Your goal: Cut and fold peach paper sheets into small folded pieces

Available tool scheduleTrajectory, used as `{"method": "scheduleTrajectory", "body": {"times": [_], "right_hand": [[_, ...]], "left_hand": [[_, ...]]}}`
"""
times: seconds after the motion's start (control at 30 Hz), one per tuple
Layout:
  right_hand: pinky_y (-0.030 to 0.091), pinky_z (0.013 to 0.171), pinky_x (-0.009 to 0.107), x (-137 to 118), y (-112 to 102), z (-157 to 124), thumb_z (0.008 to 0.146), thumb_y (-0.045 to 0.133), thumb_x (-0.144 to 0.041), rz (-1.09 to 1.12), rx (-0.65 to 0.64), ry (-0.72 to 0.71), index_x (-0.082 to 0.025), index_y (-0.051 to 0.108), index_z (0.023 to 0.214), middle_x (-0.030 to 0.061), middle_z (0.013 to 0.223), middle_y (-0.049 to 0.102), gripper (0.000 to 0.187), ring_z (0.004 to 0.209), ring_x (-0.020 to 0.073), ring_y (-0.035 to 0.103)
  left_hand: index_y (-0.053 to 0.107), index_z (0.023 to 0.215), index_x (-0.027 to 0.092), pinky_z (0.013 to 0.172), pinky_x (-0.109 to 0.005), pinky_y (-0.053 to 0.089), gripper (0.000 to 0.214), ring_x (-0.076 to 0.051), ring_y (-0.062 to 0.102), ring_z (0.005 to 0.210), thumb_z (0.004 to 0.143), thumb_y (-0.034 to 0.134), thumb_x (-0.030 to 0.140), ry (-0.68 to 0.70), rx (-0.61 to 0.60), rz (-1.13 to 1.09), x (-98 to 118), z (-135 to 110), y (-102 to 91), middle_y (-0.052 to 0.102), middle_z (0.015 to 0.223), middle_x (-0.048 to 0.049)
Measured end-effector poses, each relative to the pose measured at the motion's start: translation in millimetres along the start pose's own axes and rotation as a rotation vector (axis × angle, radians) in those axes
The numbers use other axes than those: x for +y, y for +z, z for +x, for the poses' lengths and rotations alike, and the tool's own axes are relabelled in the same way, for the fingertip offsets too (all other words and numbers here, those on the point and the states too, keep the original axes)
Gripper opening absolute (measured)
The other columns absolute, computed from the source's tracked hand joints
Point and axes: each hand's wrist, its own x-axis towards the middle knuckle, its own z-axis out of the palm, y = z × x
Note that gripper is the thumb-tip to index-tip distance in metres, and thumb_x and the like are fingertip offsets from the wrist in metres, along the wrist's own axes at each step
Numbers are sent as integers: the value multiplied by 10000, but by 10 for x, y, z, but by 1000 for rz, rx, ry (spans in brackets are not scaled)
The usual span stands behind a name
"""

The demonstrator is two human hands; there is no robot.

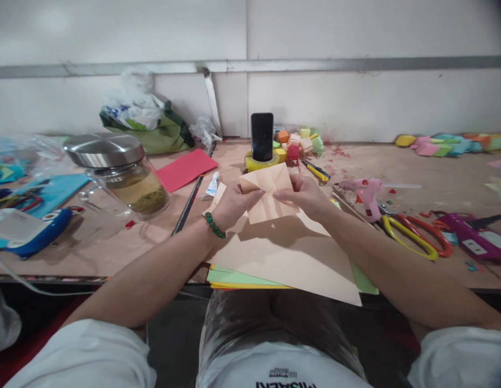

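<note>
A peach paper square (pixel 270 196), creased with folds, is held up above the table between both hands. My left hand (pixel 230 205), with a green bead bracelet on its wrist, pinches the paper's left edge. My right hand (pixel 304 195) pinches its right edge. Under the hands lies a stack of paper sheets (pixel 286 258), peach on top with green and yellow beneath, hanging over the table's front edge.
A black phone (pixel 262 136) stands upright on a yellow tape roll behind the paper. Left: a glass jar (pixel 124 175) with steel lid, a red sheet (pixel 185 168). Right: a pink glue gun (pixel 365 195), scissors (pixel 412 234), a yellow cutter (pixel 317 171). Coloured paper cubes (pixel 296 143) sit by the wall.
</note>
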Motion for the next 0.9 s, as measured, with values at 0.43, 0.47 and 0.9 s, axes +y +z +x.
{"method": "scheduleTrajectory", "body": {"times": [0.43, 0.47, 0.9], "right_hand": [[538, 578, 286, 36, -106, 61, 644, 777, -331, -10, -2, 51, -192, 738, 911, 22, 773, 729, 303, 657, 168, 668], [556, 592, 291, 18, -119, 60, 692, 747, -344, -20, 28, 8, -208, 727, 1019, 7, 775, 724, 356, 657, 161, 669], [607, 780, 372, -152, -232, -9, 617, 851, -354, -299, -230, -168, -233, 810, 815, 46, 831, 773, 236, 836, 225, 718]], "left_hand": [[703, 772, 132, 669, -288, 544, 229, -174, 671, 726, 603, 837, 210, -232, -136, -240, 13, 25, -85, 694, 705, -39], [694, 738, 128, 664, -292, 546, 203, -174, 668, 707, 608, 833, 199, -215, -102, -242, 4, 36, -95, 686, 677, -39], [692, 817, 157, 583, -252, 535, 203, -156, 677, 615, 646, 792, 196, -310, -71, -305, 56, 56, -107, 710, 702, -23]]}}
